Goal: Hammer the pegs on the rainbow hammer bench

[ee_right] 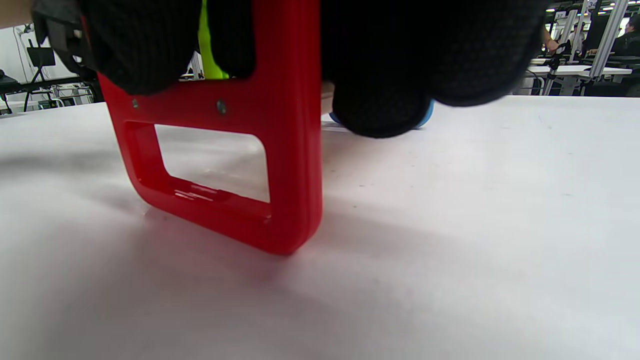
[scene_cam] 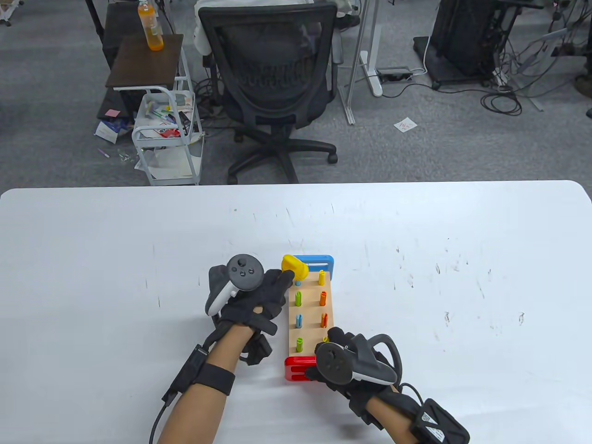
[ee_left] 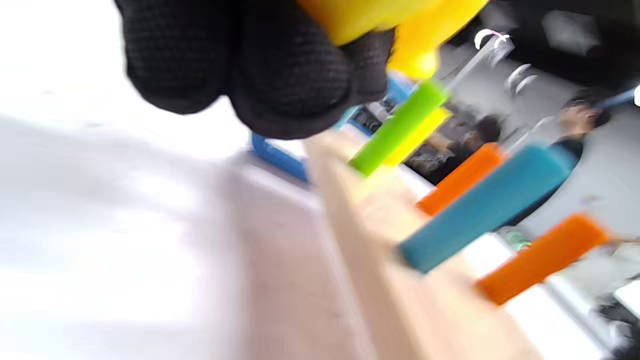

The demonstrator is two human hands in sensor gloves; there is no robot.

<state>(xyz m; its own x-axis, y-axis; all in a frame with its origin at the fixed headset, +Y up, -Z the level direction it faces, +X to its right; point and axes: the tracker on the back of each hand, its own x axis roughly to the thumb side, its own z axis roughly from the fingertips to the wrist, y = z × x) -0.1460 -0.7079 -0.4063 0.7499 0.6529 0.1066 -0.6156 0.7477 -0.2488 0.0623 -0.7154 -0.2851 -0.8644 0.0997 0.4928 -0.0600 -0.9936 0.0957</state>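
The hammer bench (scene_cam: 311, 309) is a light wooden board with a blue end leg (scene_cam: 319, 261) at the far end and a red end leg (scene_cam: 296, 368) at the near end. Green, blue, yellow and orange pegs (scene_cam: 299, 299) stand up from it in two rows. My left hand (scene_cam: 259, 291) grips a yellow hammer (scene_cam: 293, 265), its head over the far left peg. In the left wrist view the hammer (ee_left: 400, 25) sits just above a green peg (ee_left: 400, 127). My right hand (scene_cam: 344, 356) holds the bench's near end, fingers over the red leg (ee_right: 250, 150).
The bench stands near the middle of a white table (scene_cam: 138, 277). Beyond the far edge are a black office chair (scene_cam: 273, 78), a white cart (scene_cam: 169, 134) and a small side table with an orange bottle (scene_cam: 150, 25).
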